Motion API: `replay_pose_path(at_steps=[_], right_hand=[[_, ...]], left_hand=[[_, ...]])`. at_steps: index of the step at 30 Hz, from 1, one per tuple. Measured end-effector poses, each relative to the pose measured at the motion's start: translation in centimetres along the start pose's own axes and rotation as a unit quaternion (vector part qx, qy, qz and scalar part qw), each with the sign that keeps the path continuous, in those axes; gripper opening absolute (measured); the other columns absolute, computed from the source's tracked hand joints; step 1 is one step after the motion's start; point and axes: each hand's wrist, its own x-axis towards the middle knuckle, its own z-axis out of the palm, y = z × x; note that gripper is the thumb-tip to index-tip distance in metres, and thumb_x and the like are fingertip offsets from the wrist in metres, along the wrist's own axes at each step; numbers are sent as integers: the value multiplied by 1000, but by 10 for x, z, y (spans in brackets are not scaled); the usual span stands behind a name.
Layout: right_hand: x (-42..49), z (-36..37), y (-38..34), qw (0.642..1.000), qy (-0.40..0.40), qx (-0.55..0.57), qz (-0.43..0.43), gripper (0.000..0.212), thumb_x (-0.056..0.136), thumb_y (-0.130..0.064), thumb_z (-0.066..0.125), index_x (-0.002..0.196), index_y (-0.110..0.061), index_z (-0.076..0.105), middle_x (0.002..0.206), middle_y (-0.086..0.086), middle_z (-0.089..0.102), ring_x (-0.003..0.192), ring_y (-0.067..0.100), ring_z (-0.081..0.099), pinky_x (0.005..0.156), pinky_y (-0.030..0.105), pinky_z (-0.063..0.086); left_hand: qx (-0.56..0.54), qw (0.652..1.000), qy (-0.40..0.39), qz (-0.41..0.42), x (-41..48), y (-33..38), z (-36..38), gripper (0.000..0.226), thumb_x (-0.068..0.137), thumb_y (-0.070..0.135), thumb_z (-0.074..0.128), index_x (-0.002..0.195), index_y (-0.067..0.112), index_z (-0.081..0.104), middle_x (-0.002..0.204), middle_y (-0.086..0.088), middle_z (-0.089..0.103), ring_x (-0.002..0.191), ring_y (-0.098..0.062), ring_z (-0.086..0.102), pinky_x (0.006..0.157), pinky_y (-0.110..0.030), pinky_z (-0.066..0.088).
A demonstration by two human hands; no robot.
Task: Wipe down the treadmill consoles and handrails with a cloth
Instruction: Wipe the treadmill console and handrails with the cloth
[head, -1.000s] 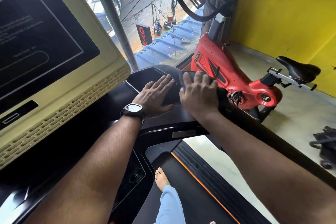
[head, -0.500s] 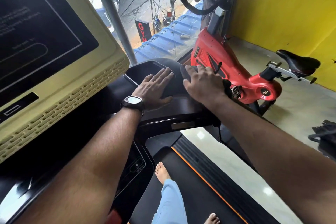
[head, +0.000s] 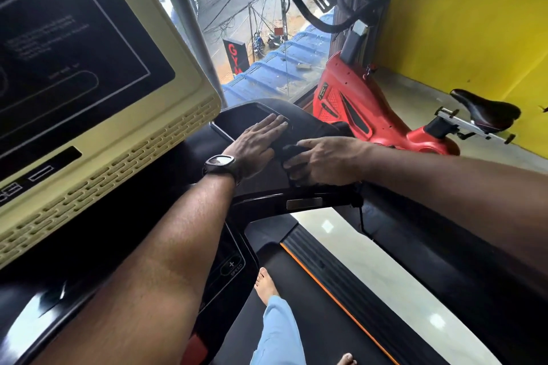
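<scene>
- Up at the near left, the treadmill console screen (head: 74, 47) fills the corner. It is a dark panel with faint white lines and blurred text, set in a cream frame with slotted vents along its lower edge.
- Across the far right stands a yellow wall (head: 474, 24). Between it and the screen, a window (head: 237, 24) looks down on a street.
- Lower down, the black treadmill belt (head: 311, 305) runs toward the near right, edged by an orange stripe. The dark right handrail (head: 415, 234) lies beside it, partly under the right forearm.
- A red spin bike (head: 355, 109) with a black saddle stands on the pale floor at the far right, beyond the console.
- The black console tray (head: 246, 115) sits in the middle, just right of the screen.
- The left hand (head: 258, 142) lies flat on the tray with straight, closed-up fingers pointing away. Its grip is wide and holds nothing.
- The right hand (head: 326, 160) is just right of the left one, fingers curled downward and thumb stretched leftward. Its grip holds the cloth.
- A pale blue trouser leg (head: 278, 332) and a bare foot (head: 265, 284) stand on the belt's far end.
- The cloth (head: 289, 154) is dark and bunched on the right part of the tray. It sits between the two hands, mostly under the right fingers.
- A dark wristwatch (head: 219, 161) circles the left wrist.
- A key marked SPEED (head: 231, 265) shows on the panel below the left forearm.
</scene>
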Motion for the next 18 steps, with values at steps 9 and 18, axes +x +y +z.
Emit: replay_pose_path(at_steps=[9, 18], right_hand=[[45, -15, -1, 978, -140, 148, 47, 47, 111, -26, 27, 154, -16, 40, 165, -7, 30, 157, 15, 5, 127, 36, 4], [35, -15, -11, 971, -235, 18, 46, 40, 105, -22, 43, 142, -23, 59, 166, -1, 29, 157, 14, 6, 121, 53, -17]], left_hand=[[-33, 999, 26, 2, -4, -3, 1, 78, 77, 12, 41, 154, 7, 35, 162, -10, 27, 154, -23, 14, 126, -37, 13], [99, 993, -18, -60, -10, -19, 3, 61, 104, 38, 31, 161, 24, 13, 168, 4, 7, 154, -12, -1, 125, -43, -1]])
